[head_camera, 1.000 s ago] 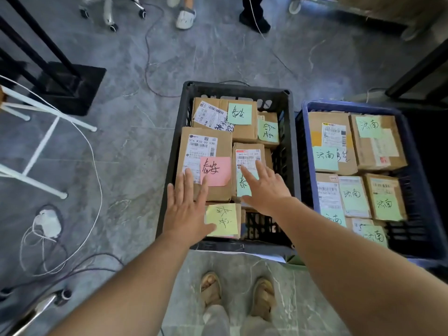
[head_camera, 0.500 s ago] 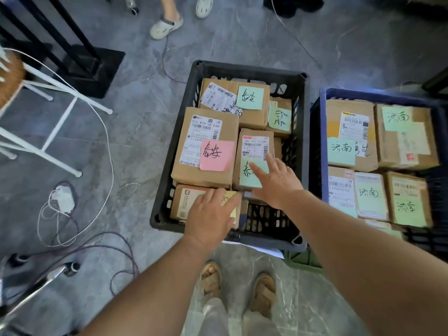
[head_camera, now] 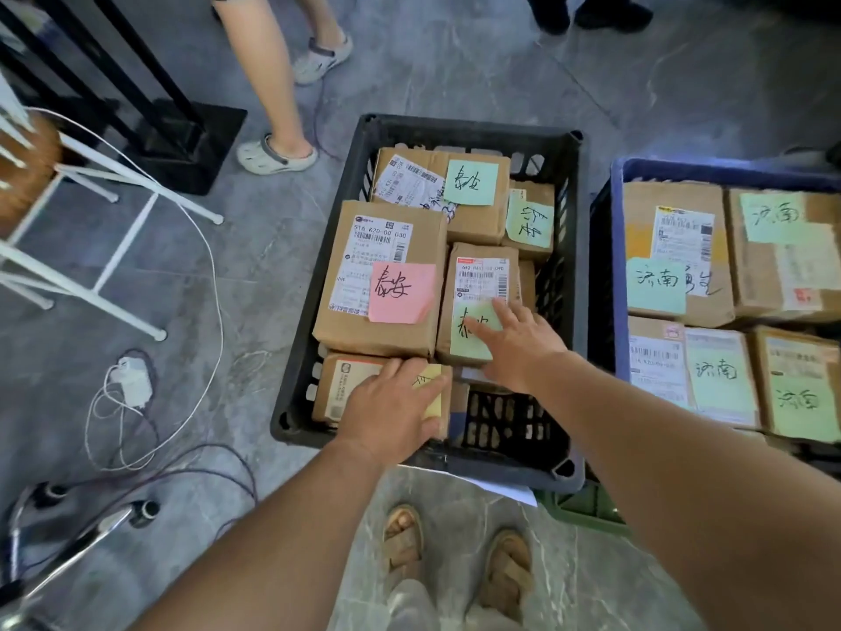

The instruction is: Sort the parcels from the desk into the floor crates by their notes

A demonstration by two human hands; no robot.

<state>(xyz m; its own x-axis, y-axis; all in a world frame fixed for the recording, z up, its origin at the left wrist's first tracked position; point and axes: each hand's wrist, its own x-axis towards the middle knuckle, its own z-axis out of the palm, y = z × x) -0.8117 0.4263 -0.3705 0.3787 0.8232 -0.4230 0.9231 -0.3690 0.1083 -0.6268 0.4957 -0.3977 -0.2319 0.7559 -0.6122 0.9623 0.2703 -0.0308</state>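
Note:
A black crate (head_camera: 318,311) on the floor holds several brown parcels with sticky notes. My left hand (head_camera: 391,412) rests flat on the nearest parcel with a yellow note (head_camera: 346,389), fingers over the note. My right hand (head_camera: 514,343) lies with straight fingers on a narrow parcel with a green note (head_camera: 482,284). A larger parcel with a pink note (head_camera: 377,275) sits to the left of it. A blue crate (head_camera: 619,248) to the right holds several parcels with green notes (head_camera: 673,257).
A person's legs in grey clogs (head_camera: 277,154) stand just beyond the black crate. A white-legged stool (head_camera: 91,248) and a black stand (head_camera: 182,138) are at the left. Cables and a charger (head_camera: 134,384) lie on the floor. My sandalled feet (head_camera: 455,553) are below.
My left hand has slid right and down from the pink-note parcel onto the yellow-note parcel. The right hand stays on the green-note parcel. The view has shifted closer.

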